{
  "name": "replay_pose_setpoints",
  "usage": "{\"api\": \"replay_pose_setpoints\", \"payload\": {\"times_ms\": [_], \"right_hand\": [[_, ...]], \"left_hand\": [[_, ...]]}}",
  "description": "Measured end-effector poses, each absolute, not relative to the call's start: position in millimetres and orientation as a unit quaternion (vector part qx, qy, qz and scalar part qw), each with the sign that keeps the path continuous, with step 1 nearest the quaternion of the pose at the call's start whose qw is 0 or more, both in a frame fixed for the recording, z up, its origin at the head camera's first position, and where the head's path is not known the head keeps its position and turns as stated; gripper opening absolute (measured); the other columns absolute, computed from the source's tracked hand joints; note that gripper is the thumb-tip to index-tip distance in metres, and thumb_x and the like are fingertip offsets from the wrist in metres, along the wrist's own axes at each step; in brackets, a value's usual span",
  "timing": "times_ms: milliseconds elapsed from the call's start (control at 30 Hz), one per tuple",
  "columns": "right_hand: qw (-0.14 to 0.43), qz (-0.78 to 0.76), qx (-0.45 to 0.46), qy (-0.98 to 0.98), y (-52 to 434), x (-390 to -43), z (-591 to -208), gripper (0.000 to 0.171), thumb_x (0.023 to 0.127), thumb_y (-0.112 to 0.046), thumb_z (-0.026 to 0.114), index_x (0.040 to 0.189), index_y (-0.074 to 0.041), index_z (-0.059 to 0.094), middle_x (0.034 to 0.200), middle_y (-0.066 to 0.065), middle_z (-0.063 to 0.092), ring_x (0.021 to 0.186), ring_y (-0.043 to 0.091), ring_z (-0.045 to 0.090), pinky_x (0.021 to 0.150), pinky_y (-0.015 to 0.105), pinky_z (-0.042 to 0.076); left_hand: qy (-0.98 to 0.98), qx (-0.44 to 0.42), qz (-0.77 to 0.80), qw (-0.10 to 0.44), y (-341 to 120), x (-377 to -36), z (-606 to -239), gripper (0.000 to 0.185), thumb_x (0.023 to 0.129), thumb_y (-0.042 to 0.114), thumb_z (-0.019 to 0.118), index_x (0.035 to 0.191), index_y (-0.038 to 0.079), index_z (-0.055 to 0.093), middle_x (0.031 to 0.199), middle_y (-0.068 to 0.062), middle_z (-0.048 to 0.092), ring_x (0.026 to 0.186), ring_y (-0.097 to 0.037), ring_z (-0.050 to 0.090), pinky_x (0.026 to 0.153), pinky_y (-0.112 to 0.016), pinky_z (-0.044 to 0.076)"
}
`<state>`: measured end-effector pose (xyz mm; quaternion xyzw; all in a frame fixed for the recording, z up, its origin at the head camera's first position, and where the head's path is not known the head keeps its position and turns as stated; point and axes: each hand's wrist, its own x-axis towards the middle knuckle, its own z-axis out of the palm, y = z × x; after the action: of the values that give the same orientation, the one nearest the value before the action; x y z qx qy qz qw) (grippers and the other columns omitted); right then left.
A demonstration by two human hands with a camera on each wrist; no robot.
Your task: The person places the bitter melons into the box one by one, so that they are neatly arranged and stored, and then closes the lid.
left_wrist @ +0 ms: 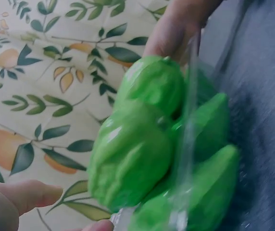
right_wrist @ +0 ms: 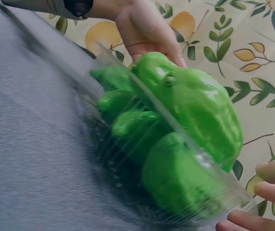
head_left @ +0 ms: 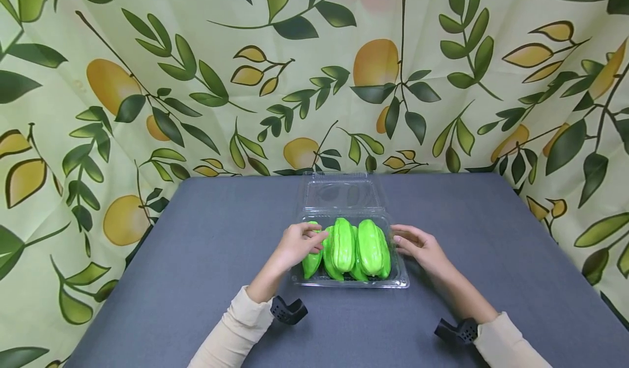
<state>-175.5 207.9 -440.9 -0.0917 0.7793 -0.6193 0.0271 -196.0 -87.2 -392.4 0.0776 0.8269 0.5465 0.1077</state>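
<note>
A clear plastic clamshell box (head_left: 351, 284) sits on the table with its lid (head_left: 341, 193) folded back. Several bright green ridged fruits, like star fruits (head_left: 343, 245), fill it, some stacked above the rim. My left hand (head_left: 297, 243) is at the box's left side, its loosely bent fingers overlapping the leftmost fruit (head_left: 312, 264). On the other side my right hand (head_left: 417, 245) has its fingertips right at the box's right wall, thumb apart from the fingers. The right wrist view shows right-hand fingers (right_wrist: 250, 222) beside the box's corner.
The dark grey-blue table (head_left: 221, 231) spreads around the box. Behind and at both sides hangs a cloth (head_left: 196, 78) printed with leaves and orange fruit. Black camera mounts (head_left: 289, 309) are strapped to both wrists.
</note>
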Motion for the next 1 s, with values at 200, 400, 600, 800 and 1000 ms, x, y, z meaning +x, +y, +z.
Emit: {"api": "replay_pose_setpoints", "payload": {"times_ms": [200,400,600,800,1000], "right_hand": [[0.043,-0.606,-0.055,0.792,212.2,-190.1,-429.1,0.051,0.100,-0.019,0.052,0.140,0.009,0.038,0.131,0.039,0.052,0.092,-0.012,0.062,0.089,0.027,0.058],[0.059,-0.583,-0.025,0.810,216.2,-207.9,-420.6,0.055,0.100,-0.024,0.053,0.141,0.008,0.038,0.134,0.035,0.052,0.094,-0.007,0.064,0.094,0.033,0.057],[0.075,-0.581,0.006,0.810,214.9,-229.8,-412.4,0.056,0.099,-0.026,0.054,0.141,0.008,0.039,0.136,0.032,0.051,0.095,-0.002,0.066,0.096,0.032,0.056],[0.099,-0.617,0.050,0.779,210.3,-251.9,-412.7,0.056,0.099,-0.024,0.053,0.140,0.012,0.039,0.131,0.023,0.058,0.084,-0.006,0.064,0.092,0.026,0.057],[0.120,-0.644,0.072,0.752,206.6,-262.3,-418.4,0.055,0.100,-0.019,0.049,0.140,0.015,0.034,0.140,0.031,0.049,0.084,-0.004,0.064,0.089,0.022,0.057]], "left_hand": [[0.794,0.047,0.599,0.089,-100.8,-210.4,-389.8,0.034,0.093,0.009,0.059,0.119,-0.013,0.058,0.098,-0.030,0.068,0.069,-0.014,0.069,0.070,-0.030,0.062],[0.778,0.010,0.625,0.065,-116.4,-228.8,-385.1,0.029,0.095,0.006,0.056,0.116,-0.013,0.059,0.095,-0.027,0.069,0.066,-0.007,0.064,0.071,-0.026,0.061],[0.773,-0.032,0.631,0.055,-129.1,-252.9,-384.2,0.031,0.095,0.006,0.054,0.117,-0.015,0.058,0.100,-0.026,0.069,0.067,-0.005,0.064,0.071,-0.023,0.061],[0.785,-0.075,0.612,0.068,-133.6,-273.3,-389.3,0.032,0.095,0.008,0.053,0.119,-0.013,0.059,0.116,-0.031,0.065,0.076,-0.009,0.066,0.077,-0.024,0.061],[0.757,-0.110,0.632,0.127,-132.4,-287.7,-395.2,0.038,0.095,0.009,0.056,0.127,-0.011,0.055,0.126,-0.029,0.061,0.081,-0.010,0.065,0.086,-0.025,0.059]]}}
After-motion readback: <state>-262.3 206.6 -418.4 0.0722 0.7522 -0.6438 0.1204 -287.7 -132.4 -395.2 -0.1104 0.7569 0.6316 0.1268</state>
